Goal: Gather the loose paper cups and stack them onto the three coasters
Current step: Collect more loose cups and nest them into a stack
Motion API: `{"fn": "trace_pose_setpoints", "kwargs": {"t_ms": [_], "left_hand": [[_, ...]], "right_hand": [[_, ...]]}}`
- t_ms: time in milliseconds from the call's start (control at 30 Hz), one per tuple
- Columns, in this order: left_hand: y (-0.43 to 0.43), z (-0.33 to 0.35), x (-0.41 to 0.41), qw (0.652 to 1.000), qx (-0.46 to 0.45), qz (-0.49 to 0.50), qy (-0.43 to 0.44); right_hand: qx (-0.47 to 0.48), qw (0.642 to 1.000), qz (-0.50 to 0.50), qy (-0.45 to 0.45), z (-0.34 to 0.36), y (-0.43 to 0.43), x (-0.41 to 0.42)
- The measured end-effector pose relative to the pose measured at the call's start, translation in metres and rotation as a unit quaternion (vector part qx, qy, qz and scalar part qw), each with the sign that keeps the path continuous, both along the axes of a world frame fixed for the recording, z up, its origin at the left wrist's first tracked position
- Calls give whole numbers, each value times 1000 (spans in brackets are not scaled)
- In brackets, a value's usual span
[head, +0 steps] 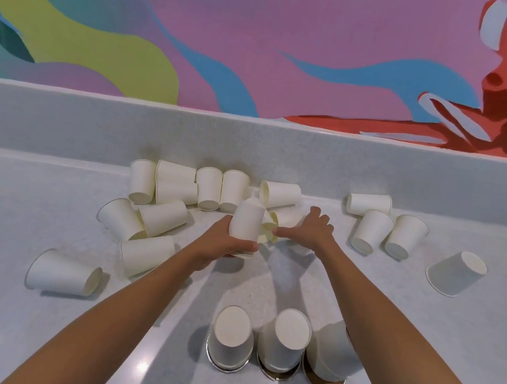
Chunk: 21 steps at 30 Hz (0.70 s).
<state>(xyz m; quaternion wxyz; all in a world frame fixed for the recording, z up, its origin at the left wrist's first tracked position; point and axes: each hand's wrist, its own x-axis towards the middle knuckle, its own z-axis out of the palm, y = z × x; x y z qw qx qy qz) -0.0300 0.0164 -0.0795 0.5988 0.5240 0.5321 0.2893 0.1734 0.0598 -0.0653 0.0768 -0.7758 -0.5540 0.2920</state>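
Observation:
My left hand (226, 243) grips a short stack of upside-down white paper cups (246, 220) near its rim, lifted above the counter. My right hand (311, 230) reaches over a cup lying on its side (270, 229), thumb at its open rim, fingers over its body. Three upside-down cup stacks stand near me on round metallic coasters: left (231, 336), middle (286, 341), right (329, 357), the right one partly hidden by my right forearm. Several loose cups lie scattered on the left (161, 216) and on the right (374, 231).
A white speckled counter (41, 325) with a raised back ledge (251, 147) runs under a colourful mural wall. One cup lies apart at far left (62, 274), another at far right (456, 273).

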Motion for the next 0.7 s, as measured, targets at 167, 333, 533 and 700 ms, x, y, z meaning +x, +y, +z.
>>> {"fn": "trace_pose_setpoints", "kwargs": {"t_ms": [167,333,533,700], "left_hand": [[-1,-2,0,1000,-5,-2,7],[0,-5,-2,1000,-6,-2,12],[3,-5,-3,1000,-7,-7,26],[5,-8,-5,1000,-11,-5,26]], "right_hand": [[-2,1000,0,7,4,0,0],[-12,1000,-3,9,6,4,0],[-4,1000,4,-2,5,14,-6],[-10,1000,6,-16,0,18,-11]]}}
